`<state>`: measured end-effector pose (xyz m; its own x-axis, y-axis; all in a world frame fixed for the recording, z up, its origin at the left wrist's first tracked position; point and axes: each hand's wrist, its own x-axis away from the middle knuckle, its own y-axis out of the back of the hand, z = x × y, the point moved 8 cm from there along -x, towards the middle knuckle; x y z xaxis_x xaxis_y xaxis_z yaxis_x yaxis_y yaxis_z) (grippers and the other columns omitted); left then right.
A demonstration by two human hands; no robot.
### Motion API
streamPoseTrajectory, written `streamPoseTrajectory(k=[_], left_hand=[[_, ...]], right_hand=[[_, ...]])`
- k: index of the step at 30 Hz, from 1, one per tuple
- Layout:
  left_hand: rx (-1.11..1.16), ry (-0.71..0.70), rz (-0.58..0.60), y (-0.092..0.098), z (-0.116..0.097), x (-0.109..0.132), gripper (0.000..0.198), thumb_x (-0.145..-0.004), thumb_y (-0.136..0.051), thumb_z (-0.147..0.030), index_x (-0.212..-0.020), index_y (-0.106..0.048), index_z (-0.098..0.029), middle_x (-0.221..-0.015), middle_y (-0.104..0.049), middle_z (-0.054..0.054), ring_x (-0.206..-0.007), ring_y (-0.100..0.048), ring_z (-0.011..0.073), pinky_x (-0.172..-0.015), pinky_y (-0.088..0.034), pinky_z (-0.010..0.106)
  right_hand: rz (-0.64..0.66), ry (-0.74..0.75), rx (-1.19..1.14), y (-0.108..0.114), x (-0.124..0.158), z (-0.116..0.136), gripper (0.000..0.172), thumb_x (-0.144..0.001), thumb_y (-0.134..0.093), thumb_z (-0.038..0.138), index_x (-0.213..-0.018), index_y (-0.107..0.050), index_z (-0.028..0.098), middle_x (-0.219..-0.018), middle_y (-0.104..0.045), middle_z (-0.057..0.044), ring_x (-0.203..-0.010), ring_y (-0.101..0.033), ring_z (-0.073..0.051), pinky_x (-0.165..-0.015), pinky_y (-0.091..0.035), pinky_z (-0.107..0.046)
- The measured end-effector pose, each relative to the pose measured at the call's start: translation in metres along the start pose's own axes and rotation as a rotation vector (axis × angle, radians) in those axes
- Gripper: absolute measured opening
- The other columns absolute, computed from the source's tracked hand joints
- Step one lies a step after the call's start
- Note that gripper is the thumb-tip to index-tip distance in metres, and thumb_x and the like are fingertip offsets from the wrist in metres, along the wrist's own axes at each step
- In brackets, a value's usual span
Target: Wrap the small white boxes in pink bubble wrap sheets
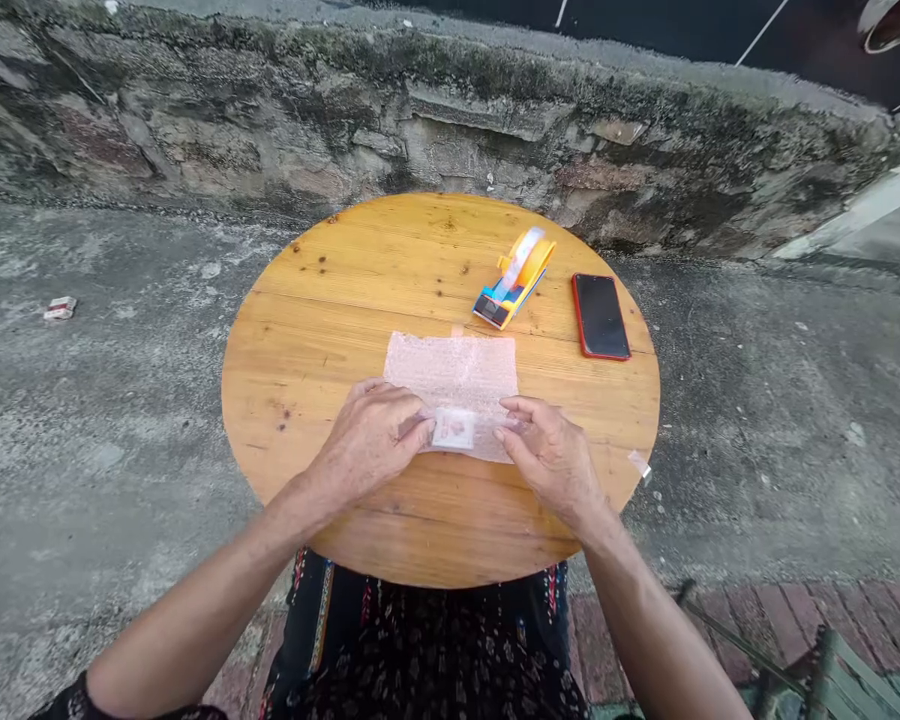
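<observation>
A sheet of pinkish bubble wrap [450, 362] lies flat on the round wooden table. On its near part sits a small white rectangular packet [454, 428] with faint reddish marks. My left hand [382, 425] is at the packet's left side, thumb and fingers closed on a translucent edge of the wrap. Over at the right, my right hand [553, 450] has its thumb and forefinger curled around the wrap's near right part, a little apart from the packet. Translucent film shows between those fingers, and its exact edges are hard to make out.
A yellow and blue tape dispenser [515, 280] stands beyond the wrap on the table [307, 330]. To its right lies a phone [601, 316] in a red case. A scrap of tape [640, 463] hangs at the right edge. A stone wall [480, 150] runs behind.
</observation>
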<state>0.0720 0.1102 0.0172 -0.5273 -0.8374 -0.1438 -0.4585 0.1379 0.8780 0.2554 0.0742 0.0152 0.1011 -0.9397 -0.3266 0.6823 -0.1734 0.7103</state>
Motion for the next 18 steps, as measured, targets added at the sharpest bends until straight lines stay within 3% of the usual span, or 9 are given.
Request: streamPoseTrajectory(k=[6,12,15,18], left_hand=[[0.076,-0.006,0.015,-0.003,0.005,-0.004,0.019,-0.088,-0.055,-0.024,-0.073,-0.065,-0.017,-0.074,-0.068,0.002,-0.078,-0.062,0.0201,-0.083,-0.042,0.038],[0.125,-0.117,-0.019,0.009,-0.007,0.015,0.009,-0.087,-0.058,-0.019,-0.082,-0.065,-0.020,-0.085,-0.068,-0.001,-0.085,-0.061,0.0173,-0.094,-0.038,0.041],[0.100,-0.134,-0.009,0.009,-0.014,0.033,0.011,-0.088,-0.057,-0.018,-0.080,-0.064,-0.020,-0.083,-0.066,-0.001,-0.086,-0.060,0.0165,-0.101,-0.033,0.044],[0.095,-0.122,-0.011,0.005,-0.018,0.048,0.013,-0.089,-0.055,-0.016,-0.080,-0.063,-0.020,-0.081,-0.065,-0.002,-0.084,-0.058,0.0157,-0.103,-0.031,0.045]], right_hand=[[0.025,-0.048,-0.049,-0.004,-0.001,-0.009,0.026,-0.084,-0.064,0.026,-0.109,-0.063,0.021,-0.102,-0.072,-0.005,-0.090,-0.066,-0.021,-0.082,-0.050,-0.038],[0.075,-0.141,-0.325,0.016,-0.009,-0.019,0.021,-0.093,-0.053,0.036,-0.105,-0.065,0.024,-0.095,-0.070,-0.002,-0.090,-0.066,-0.018,-0.082,-0.051,-0.034],[0.126,-0.045,-0.268,0.019,-0.022,-0.010,0.020,-0.089,-0.059,0.033,-0.106,-0.064,0.023,-0.102,-0.069,-0.003,-0.096,-0.064,-0.018,-0.087,-0.050,-0.035],[0.309,0.168,-0.116,-0.005,-0.028,0.015,0.038,-0.081,-0.070,0.031,-0.117,-0.060,0.021,-0.119,-0.064,-0.008,-0.112,-0.058,-0.022,-0.098,-0.045,-0.040]])
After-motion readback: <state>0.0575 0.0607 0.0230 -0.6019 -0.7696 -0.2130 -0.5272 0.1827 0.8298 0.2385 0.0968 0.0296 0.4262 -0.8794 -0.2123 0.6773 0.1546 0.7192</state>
